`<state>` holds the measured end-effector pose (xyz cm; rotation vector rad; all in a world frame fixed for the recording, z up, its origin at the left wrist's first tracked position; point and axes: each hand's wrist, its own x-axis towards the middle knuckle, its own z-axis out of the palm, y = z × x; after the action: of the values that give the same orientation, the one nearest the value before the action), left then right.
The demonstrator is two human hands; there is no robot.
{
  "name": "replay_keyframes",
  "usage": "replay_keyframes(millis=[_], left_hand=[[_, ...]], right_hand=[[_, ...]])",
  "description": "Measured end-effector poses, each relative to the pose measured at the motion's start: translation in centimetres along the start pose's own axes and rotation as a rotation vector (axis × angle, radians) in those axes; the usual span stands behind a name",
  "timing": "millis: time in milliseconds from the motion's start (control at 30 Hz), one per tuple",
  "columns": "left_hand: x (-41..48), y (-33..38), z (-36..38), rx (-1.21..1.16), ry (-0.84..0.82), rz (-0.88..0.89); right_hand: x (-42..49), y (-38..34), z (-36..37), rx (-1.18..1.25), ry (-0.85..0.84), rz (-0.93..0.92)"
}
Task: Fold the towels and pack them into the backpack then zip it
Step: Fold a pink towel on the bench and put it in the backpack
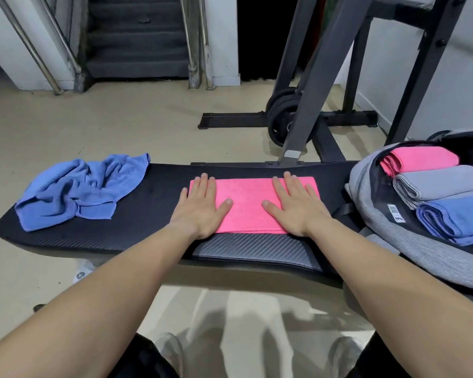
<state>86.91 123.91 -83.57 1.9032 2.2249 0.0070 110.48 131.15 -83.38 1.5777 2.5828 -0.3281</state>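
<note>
The surface (153,186) runs from 9 to 3 o'clock before me, with the open backpack (377,214) at 3 already holding three folded towels. The pink towel (243,203) lies dead centre, long axis also 9 to 3. My left hand (202,205) presses its 9 o'clock end, my right hand (295,205) its 3 o'clock end, fingers (287,184) flat, slightly apart, clamped on nothing. I judge the next fold goes end to end. The crumpled blue towel (79,192) waits at 9, nearer my left.

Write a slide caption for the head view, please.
Both hands flatten a pink towel on the bench.
</note>
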Motion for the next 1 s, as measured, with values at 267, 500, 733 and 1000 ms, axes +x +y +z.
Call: replay_keyframes(millis=[267,500,733,1000], left_hand=[[-2.3,-3.2,-0.1,-0.097,0.197,-0.276],[-3.8,-0.5,-1.9,-0.355,0.284,-0.291],[-4.1,-2.1,-4.6,-0.696,0.373,-0.307],[-4.6,-2.5,-8.2,-1.031,0.527,-0.204]], right_hand=[[-1.2,0.8,-0.4,-0.059,-0.023,0.037],[-3.0,-1.4,-1.7,-0.154,0.018,-0.048],[-3.4,-3.1,-1.7,-0.141,-0.044,-0.180],[-2.6,-8.5,-0.2,-0.153,0.016,-0.152]])
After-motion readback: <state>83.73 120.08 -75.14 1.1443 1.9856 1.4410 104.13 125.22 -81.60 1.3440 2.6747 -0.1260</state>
